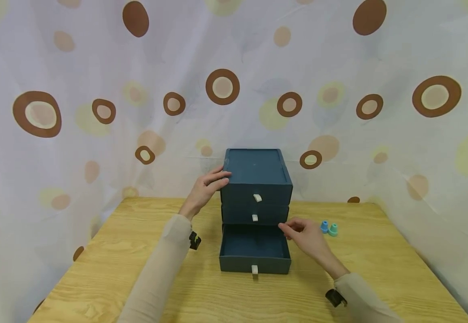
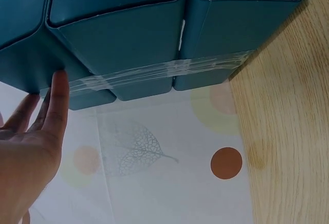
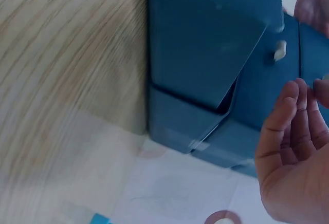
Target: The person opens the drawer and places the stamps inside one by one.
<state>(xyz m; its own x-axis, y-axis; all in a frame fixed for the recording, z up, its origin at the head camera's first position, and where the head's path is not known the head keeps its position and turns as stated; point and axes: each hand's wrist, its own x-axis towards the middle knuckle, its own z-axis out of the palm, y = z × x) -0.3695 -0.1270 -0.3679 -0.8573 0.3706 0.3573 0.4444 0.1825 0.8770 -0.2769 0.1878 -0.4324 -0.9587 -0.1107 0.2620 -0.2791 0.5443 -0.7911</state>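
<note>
A dark blue three-drawer box (image 1: pixel 254 166) stands on the table. Its bottom drawer (image 1: pixel 254 264) is pulled out and looks bare inside; the upper two are closed. Each drawer front has a small white pull tab (image 1: pixel 257 198). My left hand (image 1: pixel 205 189) rests with extended fingers against the box's upper left side. In the left wrist view, its fingertips (image 2: pixel 60 80) touch the side wall near a strip of clear tape (image 2: pixel 169 69). My right hand (image 1: pixel 304 235), fingers loosely bent and nothing visible in them, hovers by the right edge of the pulled-out drawer.
To the right of the box, beyond my right hand, a small blue cone-shaped piece (image 1: pixel 324 226) and a green one (image 1: pixel 333 230) stand side by side on the wooden table (image 1: pixel 153 255). A patterned white curtain (image 1: pixel 250 54) hangs close behind the box.
</note>
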